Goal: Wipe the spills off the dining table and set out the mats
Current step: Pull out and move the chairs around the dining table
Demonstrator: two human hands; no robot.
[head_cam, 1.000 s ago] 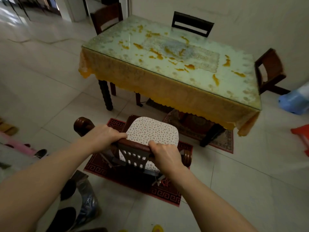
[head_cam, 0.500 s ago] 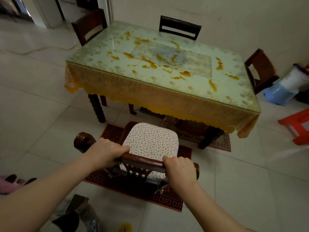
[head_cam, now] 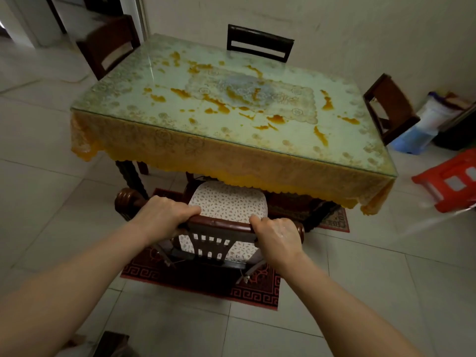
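The dining table (head_cam: 123,104) has a glass top over a yellow lace cloth, and several orange spills (head_cam: 275,119) are scattered across it. A dark wooden chair (head_cam: 219,225) with a white patterned cushion (head_cam: 229,202) stands at the table's near side, the cushion's front edge under the hanging cloth. My left hand (head_cam: 164,215) grips the left part of the chair's top rail. My right hand (head_cam: 277,235) grips the rail's right end. No cloth or mats are in sight.
Three more chairs stand round the table: far left (head_cam: 110,45), far middle (head_cam: 260,43), right (head_cam: 389,106). A red patterned rug (head_cam: 257,295) lies under the near chair. A red plastic stool (head_cam: 448,179) and a blue-white container (head_cam: 422,127) sit on the tiled floor at right.
The chair has moved forward toward the table, both hands still on its rail; its cushion now reaches under the cloth's edge. The view has come closer to the table.
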